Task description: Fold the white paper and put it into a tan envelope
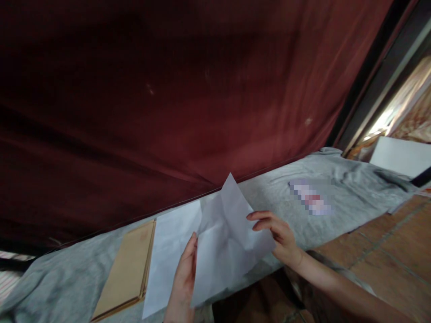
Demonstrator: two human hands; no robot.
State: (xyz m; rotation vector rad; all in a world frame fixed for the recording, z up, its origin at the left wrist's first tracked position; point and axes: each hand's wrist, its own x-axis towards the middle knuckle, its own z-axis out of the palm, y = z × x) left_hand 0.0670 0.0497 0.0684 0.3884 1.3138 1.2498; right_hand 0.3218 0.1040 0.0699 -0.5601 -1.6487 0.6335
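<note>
A creased white sheet of paper (218, 251) is held up at a tilt between my two hands. My left hand (186, 273) grips its left edge, thumb on top and fingers hidden behind it. At the right edge, my right hand (278, 235) pinches the sheet, with the thumb out of sight behind the paper. Further white paper (170, 244) lies flat to the left, partly covered by the raised sheet. Beside that rests a stack of tan envelopes (126, 264).
A grey cloth (269, 186) covers the long, narrow surface. On its right part lies a blurred pinkish-purple item (310, 197). Dark red fabric (215, 112) hangs behind. A white box-like object (400, 154) is at the far right, with brown floor tiles (387, 251) below.
</note>
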